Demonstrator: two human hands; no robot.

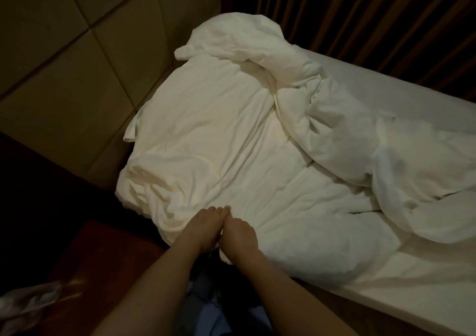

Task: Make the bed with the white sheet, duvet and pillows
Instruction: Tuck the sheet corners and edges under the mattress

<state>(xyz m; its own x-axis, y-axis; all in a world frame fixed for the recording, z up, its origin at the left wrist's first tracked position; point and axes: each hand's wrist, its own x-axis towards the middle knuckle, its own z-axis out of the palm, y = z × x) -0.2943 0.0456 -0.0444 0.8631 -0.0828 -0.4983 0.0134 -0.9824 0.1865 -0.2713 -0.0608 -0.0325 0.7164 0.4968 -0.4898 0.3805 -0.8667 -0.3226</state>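
One duvet [257, 134] lies crumpled on one bed [412, 292], and two hands meet at its near edge. The left hand [203, 228] and right hand [240, 237] touch side by side, fingers curled into the white fabric, gripping the edge. From the hands the duvet spreads away toward the padded headboard [77, 65] on the left and the curtain [373, 21] beyond. Its bunched ridge runs from the far corner diagonally to the hands' right. No separate pillow can be made out.

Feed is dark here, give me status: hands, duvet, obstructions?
Left hand and right hand together on the duvet near edge, grip unclear. Duvet bunched at headboard. Nothing blocking.
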